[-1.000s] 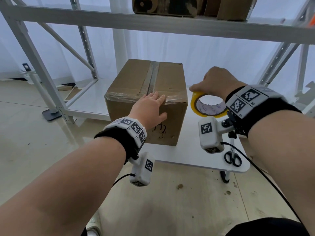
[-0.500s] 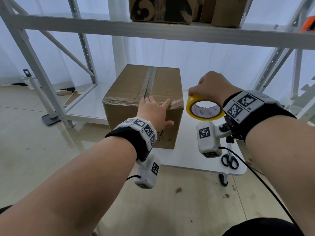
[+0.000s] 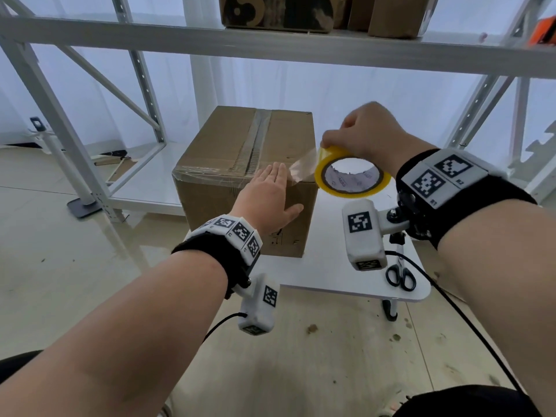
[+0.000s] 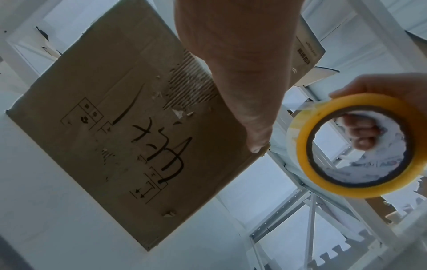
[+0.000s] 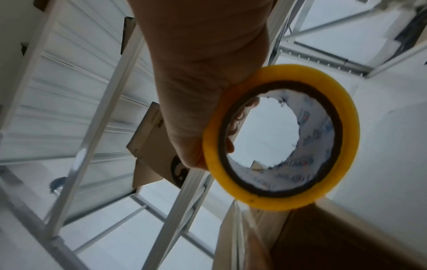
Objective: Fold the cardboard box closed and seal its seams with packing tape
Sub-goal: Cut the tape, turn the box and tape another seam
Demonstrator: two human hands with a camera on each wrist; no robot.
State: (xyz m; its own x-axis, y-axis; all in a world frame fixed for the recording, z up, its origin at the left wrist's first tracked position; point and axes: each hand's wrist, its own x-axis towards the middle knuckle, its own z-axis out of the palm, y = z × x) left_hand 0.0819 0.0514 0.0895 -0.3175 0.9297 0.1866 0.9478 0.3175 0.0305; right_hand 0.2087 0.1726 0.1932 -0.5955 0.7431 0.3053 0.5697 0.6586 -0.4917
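Cardboard box (image 3: 246, 179) on counter (image 3: 340, 266), under flat left fingers (image 3: 275, 176) (released, pressing tape down). Right hand (image 3: 367, 130) grasps tape roll (image 3: 352, 176) beside: keep strip taut, smooth toward corner.

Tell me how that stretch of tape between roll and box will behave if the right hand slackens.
The clear tape strip looks thin and floppy; it would likely sag and stick to itself. The tape roll is round, so apt to roll if dropped on the white table.

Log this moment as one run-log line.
stage: taping front top edge | left hand: flat on cardboard box | right hand: holds tape roll, strip stretched to box | scissors: on table
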